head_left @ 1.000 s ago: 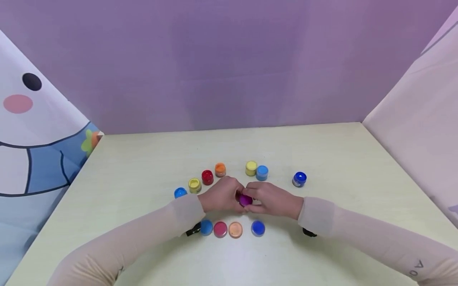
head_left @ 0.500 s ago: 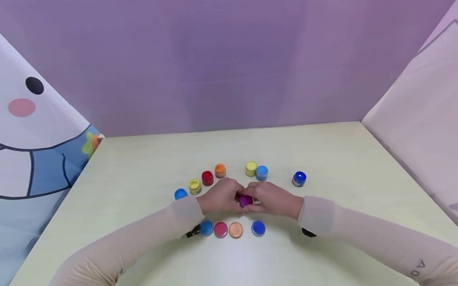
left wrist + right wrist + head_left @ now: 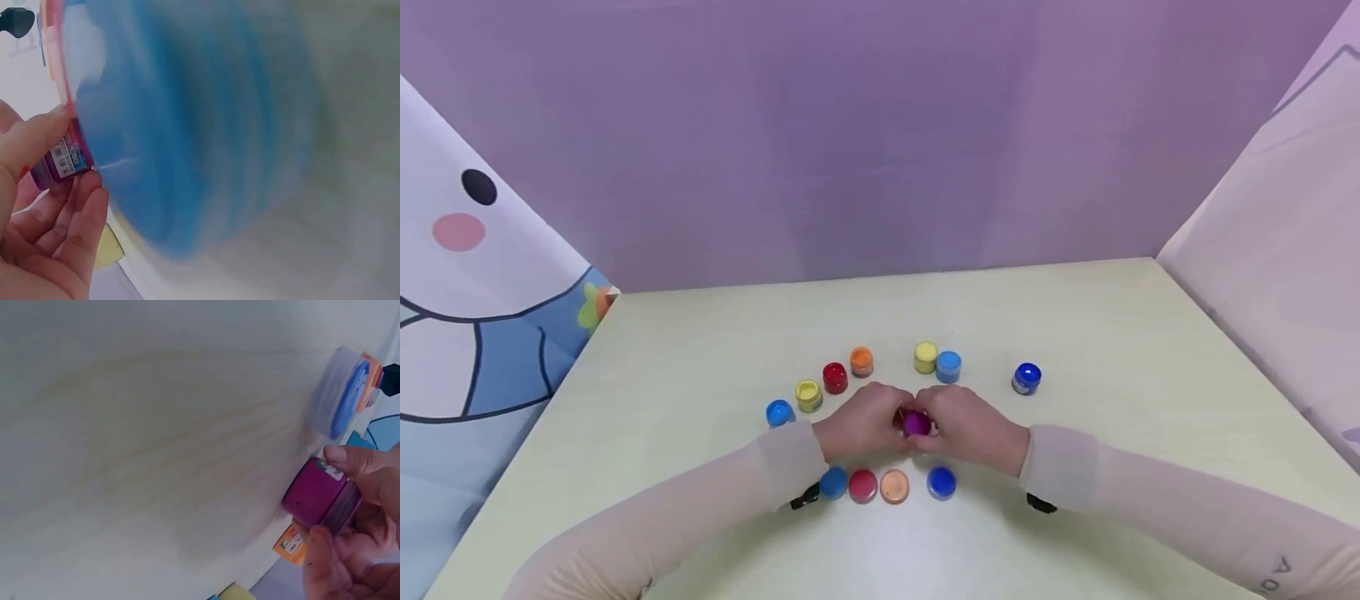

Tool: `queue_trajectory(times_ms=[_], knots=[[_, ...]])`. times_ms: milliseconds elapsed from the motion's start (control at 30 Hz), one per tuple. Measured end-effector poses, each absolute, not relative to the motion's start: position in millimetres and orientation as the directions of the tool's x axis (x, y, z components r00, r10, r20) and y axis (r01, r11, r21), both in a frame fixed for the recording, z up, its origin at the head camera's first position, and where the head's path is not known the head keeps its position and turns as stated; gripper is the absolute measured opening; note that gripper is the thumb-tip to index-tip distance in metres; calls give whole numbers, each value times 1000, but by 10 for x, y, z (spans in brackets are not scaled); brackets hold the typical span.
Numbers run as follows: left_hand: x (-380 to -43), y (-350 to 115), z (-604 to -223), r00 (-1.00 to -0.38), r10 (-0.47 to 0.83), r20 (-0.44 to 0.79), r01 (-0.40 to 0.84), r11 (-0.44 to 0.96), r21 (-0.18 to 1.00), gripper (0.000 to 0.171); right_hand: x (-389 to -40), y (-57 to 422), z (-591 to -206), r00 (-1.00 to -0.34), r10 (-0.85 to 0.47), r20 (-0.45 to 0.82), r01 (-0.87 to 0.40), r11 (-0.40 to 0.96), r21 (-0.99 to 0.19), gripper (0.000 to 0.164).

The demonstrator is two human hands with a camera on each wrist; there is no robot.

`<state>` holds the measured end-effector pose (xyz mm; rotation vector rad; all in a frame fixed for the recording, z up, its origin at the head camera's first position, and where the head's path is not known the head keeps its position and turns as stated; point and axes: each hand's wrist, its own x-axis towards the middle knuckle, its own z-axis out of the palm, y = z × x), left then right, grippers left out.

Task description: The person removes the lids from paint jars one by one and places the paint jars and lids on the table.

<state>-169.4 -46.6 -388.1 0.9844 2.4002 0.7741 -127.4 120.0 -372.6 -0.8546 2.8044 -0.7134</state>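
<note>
In the head view, a small purple paint jar (image 3: 917, 423) stands between both hands at the middle of the table. The left hand (image 3: 867, 425) grips its left side with curled fingers and thumb. From the other side, the right hand (image 3: 973, 427) pinches it between thumb and fingers. The left wrist view shows a printed label on the purple jar (image 3: 65, 153) under the left thumb. In the right wrist view the jar's round purple end faces the camera. Its far side is partly hidden by the fingers.
Nearer the person lie a blue lid (image 3: 833, 482), a pinkish-red lid (image 3: 862, 486), a peach lid (image 3: 894, 487) and a dark blue lid (image 3: 942, 482). Beyond the hands stand several paint jars, among them red (image 3: 835, 378), orange (image 3: 861, 362), yellow (image 3: 926, 357) and dark blue (image 3: 1026, 378).
The right hand's fingers have shifted round the purple jar and bent more, with the knuckles now meeting the left hand's. The left hand keeps its grip; the other jars and lids stay put.
</note>
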Motion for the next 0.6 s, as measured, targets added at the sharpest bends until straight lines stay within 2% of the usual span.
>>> queue_trajectory(times_ms=[300, 600], knots=[[-1658, -438, -3884, -684, 712, -158, 476, 600, 643, 27, -1251, 1160, -3727, -890, -456, -18, -383, 767, -514, 17], [-1710, -442, -3889, -645, 756, -113, 542, 557, 629, 25, -1246, 1167, -3717, -881, -474, -13, -400, 758, -515, 16]])
